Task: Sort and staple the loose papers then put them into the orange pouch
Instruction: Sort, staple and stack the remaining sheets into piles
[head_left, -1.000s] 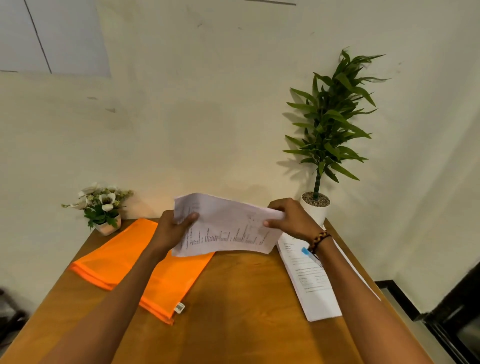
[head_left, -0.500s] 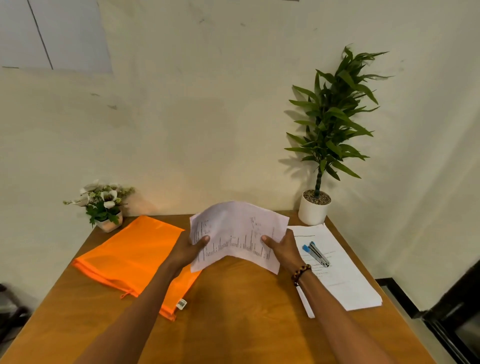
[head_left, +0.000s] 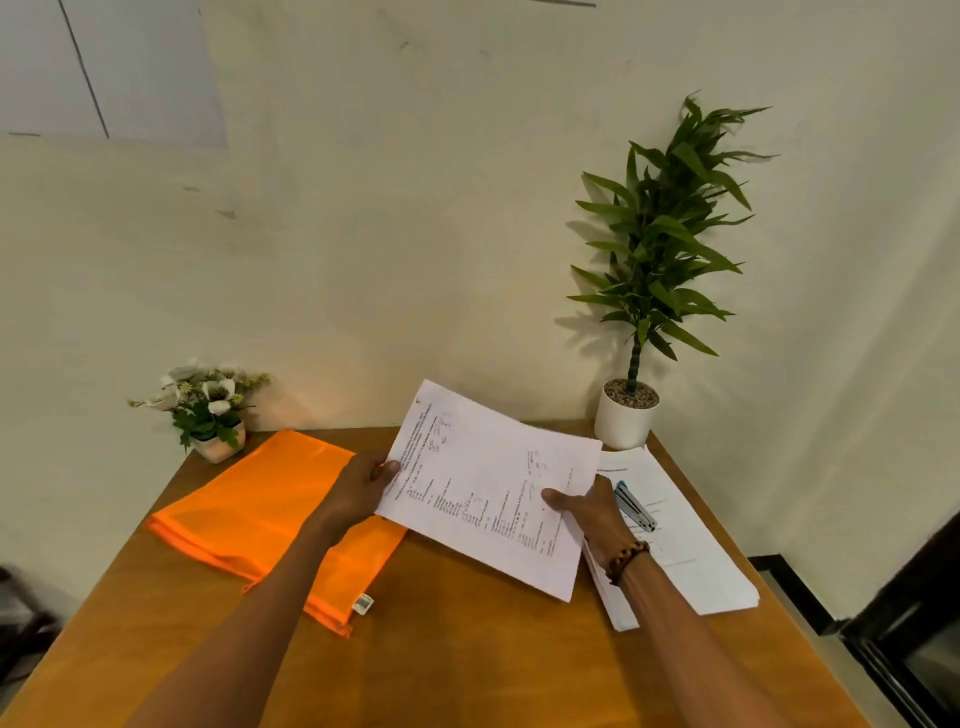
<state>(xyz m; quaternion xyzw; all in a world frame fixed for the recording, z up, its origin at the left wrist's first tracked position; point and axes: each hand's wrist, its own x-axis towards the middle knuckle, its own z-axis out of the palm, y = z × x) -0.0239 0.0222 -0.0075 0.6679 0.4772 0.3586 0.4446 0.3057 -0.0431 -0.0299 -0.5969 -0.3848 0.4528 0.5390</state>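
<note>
Both hands hold one printed sheet (head_left: 488, 493) tilted above the wooden counter (head_left: 457, 660). The left hand (head_left: 363, 491) pinches its left edge with the thumb on top, and the right hand (head_left: 592, 514) grips its right edge, thumb on the printed face, a beaded bracelet (head_left: 626, 560) at the wrist. The orange pouch (head_left: 260, 514) lies flat on the counter to the left of the sheet, partly under the left hand. To the right of the sheet lies a stack of papers (head_left: 685, 561) with a blue and silver stapler (head_left: 635, 506) resting on it. Behind that stack stands a potted plant (head_left: 631, 405); behind the pouch, a small flower pot (head_left: 208, 410).
</note>
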